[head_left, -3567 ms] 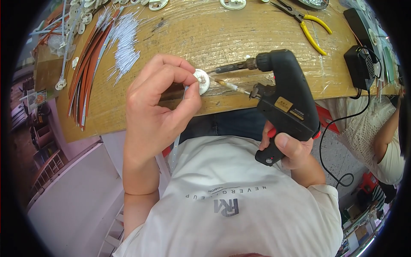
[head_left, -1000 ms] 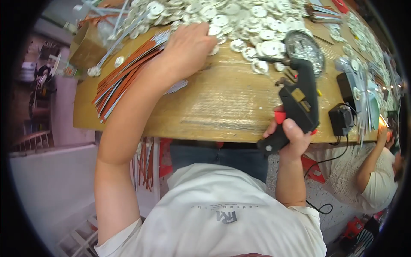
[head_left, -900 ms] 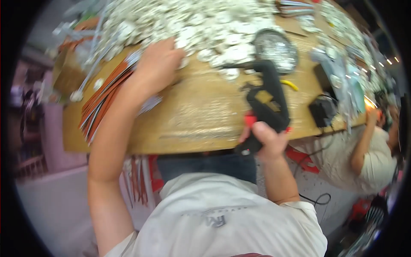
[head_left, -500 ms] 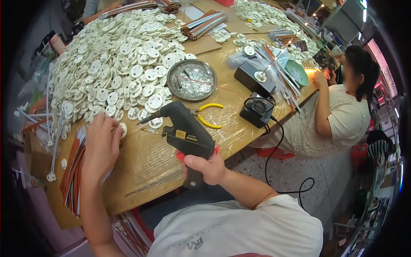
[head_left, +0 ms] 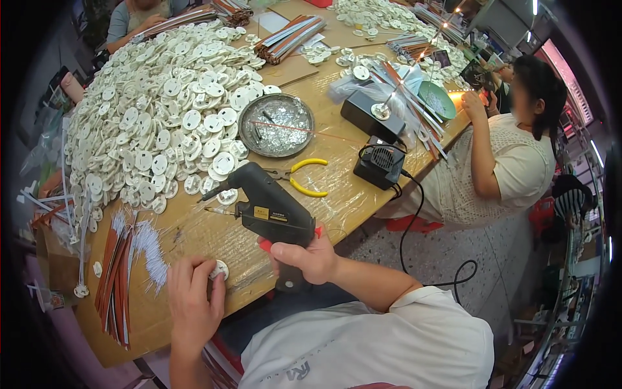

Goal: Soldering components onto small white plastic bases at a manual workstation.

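The left grip (head_left: 194, 303) partly hides a white disc (head_left: 221, 267)

This looks like a small assembly workshop: a broad worktop (head_left: 184, 230) carries a great heap of loose white discs (head_left: 162, 129) at ten o'clock, bundled strips (head_left: 291, 37) at twelve, and a soldering gun (head_left: 275, 211) and yellow-handled pliers (head_left: 309, 178) near the centre. Other people sit working at it, one (head_left: 512, 142) between two and three o'clock, another (head_left: 142, 16) towards eleven.
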A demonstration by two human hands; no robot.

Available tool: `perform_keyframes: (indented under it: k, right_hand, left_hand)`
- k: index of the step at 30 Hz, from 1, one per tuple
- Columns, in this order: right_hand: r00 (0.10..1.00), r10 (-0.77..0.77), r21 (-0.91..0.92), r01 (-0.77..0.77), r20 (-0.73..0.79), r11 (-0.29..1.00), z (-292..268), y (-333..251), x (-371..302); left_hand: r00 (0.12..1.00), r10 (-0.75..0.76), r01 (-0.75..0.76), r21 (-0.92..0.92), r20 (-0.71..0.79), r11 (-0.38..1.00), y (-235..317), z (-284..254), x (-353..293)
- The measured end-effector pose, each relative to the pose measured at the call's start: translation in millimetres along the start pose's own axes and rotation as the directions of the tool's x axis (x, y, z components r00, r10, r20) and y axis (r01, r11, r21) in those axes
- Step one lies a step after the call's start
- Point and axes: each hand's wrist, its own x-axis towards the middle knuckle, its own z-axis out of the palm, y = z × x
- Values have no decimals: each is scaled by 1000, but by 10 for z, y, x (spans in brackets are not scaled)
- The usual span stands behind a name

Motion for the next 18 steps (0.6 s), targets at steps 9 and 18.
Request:
perform_keyframes:
  k: [9, 18]
  right_hand:
    - [998, 2, -194, 11, 65, 981, 67, 96, -27]
    - [978, -20, -271, -37, -206, 962, 117, -25, -93]
  left_hand:
    - [977, -87, 68, -101, -196, 993, -68, 77, -316]
    - [961, -42, -6, -169, -275, 986, -154, 209, -346]
